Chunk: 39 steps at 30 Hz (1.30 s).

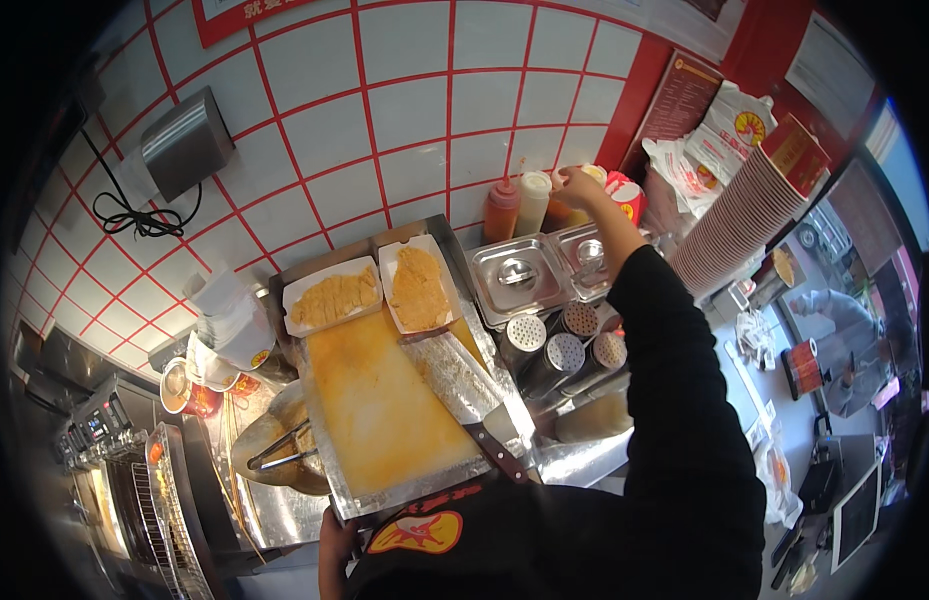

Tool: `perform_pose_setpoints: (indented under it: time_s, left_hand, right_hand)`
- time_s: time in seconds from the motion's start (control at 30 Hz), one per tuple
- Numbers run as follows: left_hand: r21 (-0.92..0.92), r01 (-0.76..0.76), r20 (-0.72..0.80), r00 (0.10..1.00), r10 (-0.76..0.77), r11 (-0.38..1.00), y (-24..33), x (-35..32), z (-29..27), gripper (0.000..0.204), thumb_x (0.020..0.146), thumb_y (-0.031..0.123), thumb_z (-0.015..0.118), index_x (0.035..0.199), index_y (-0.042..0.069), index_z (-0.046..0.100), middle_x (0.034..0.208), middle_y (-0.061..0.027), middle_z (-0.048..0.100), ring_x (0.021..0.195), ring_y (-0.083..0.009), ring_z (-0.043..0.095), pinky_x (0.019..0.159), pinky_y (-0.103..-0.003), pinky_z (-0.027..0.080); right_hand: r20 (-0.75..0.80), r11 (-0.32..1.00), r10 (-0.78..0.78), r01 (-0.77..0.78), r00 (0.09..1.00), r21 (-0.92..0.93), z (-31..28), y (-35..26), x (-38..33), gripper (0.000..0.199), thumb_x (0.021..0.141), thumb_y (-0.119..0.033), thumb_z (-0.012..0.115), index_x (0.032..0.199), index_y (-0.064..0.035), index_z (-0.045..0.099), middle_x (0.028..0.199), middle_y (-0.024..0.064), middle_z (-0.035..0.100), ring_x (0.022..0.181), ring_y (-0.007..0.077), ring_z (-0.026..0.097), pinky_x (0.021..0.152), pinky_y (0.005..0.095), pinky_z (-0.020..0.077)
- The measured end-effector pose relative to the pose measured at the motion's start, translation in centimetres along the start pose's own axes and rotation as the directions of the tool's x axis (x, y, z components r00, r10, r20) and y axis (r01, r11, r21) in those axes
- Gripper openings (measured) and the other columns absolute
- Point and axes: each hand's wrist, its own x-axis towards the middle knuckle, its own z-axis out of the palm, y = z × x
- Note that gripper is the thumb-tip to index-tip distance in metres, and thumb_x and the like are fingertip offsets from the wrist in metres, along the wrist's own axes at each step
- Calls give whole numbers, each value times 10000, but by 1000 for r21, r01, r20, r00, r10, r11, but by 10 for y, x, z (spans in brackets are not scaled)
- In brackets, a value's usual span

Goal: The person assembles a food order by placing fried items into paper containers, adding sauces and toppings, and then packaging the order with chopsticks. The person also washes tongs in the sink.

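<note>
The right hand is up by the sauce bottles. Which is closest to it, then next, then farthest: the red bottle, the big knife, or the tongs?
From the right hand:
1. Red bottle, just left of it by the wall.
2. Big knife, lower down on the cutting board.
3. Tongs, far lower left in the metal bowl.

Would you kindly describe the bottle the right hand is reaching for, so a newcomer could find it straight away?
Start at the red-gridded white tile wall; a row of squeeze bottles stands at its foot behind the lidded steel pans. The right hand grips the amber-brown bottle, right of the red bottle and the pale cream bottle.
</note>
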Motion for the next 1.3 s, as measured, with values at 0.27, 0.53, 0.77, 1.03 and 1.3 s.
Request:
perform_pose_setpoints:
  time_s: [0.27, 0.53, 0.77, 1.03, 1.3]
  left_hand:
    - [-140, 37, 6, 999, -37, 989, 6, -6, 8, 628, 767, 22, 621, 1320, 20, 322, 897, -127, 612, 619, -169, 602, 480, -297, 495]
    - [-171, 124, -243, 956, -164, 977, 36, -26, -65, 500, 842, 132, 603, 1302, 42, 429, 904, -50, 603, 729, -138, 586, 586, -264, 495]
    - [-272, -130, -365, 931, 23, 954, 87, -9, -89, 367, 886, 152, 538, 1234, 44, 495, 853, -50, 595, 701, -116, 575, 582, -239, 480]
    - [-331, -116, -455, 889, -51, 936, 62, -24, -81, 305, 892, 123, 510, 1188, 49, 518, 799, -57, 594, 621, -119, 575, 515, -233, 469]
    - [-444, -63, -470, 866, -172, 894, 29, -36, -81, 267, 906, 162, 501, 1164, 90, 515, 750, -17, 561, 582, -102, 543, 486, -233, 463]
  right_hand:
    - [-122, 995, 21, -8, 992, 102, 87, 6, 65, 898, 502, -188, 836, 1274, -25, 407, 1162, 176, 565, 1113, 315, 526, 921, 363, 439]
    - [-181, 985, 81, -50, 980, 168, 53, 0, 36, 850, 484, -195, 842, 1217, -39, 440, 1129, 161, 576, 1060, 309, 553, 878, 372, 459]
    - [-255, 975, -16, 72, 967, 211, -13, -20, 25, 857, 473, -227, 856, 1203, -38, 448, 1134, 166, 573, 1052, 313, 558, 869, 376, 458]
    - [-245, 968, 99, -37, 964, 248, 71, -6, 19, 881, 496, -200, 853, 1253, -30, 436, 1164, 180, 553, 1123, 299, 515, 922, 359, 431]
    - [-202, 954, -65, 120, 977, 274, 47, 35, 67, 484, 657, -155, 701, 1129, -103, 604, 1022, 129, 646, 966, 253, 616, 846, 340, 476]
